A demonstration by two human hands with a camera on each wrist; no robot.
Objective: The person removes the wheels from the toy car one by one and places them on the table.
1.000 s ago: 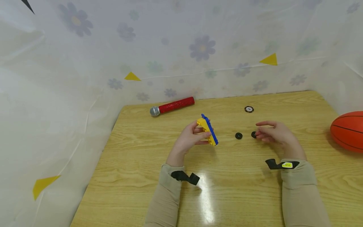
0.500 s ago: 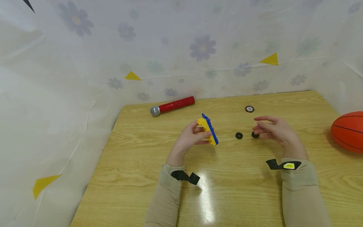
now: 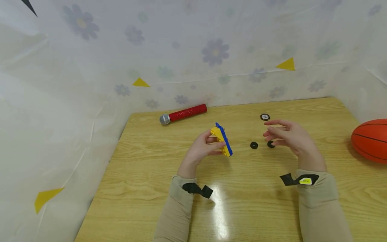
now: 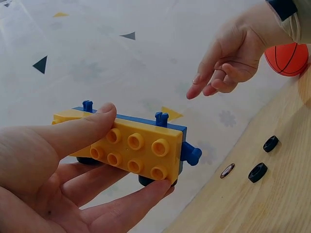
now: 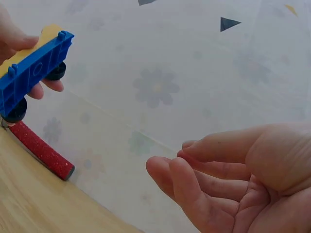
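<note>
My left hand (image 3: 202,148) grips a toy block car (image 3: 221,139) above the wooden table (image 3: 151,161), thumb on top and fingers underneath. The car is a yellow studded brick (image 4: 136,148) on a blue base (image 5: 30,73) with black wheels, held tilted on its side. My right hand (image 3: 287,136) hovers empty to the right, fingers loosely extended over two loose black wheels (image 3: 254,145) (image 3: 270,144) that lie on the table. In the left wrist view those wheels (image 4: 257,172) (image 4: 270,143) rest on the wood, and the right hand (image 4: 228,56) hangs above them.
A red microphone (image 3: 183,113) with a silver head lies at the table's back edge. A small round disc (image 3: 265,117) sits behind the wheels. An orange basketball (image 3: 369,139) rests at the right edge. Flowered white sheeting (image 3: 193,50) walls in the back and left.
My right hand has lifted slightly and drifted left, away from the black wheel it was touching. The left hand keeps the block car still.
</note>
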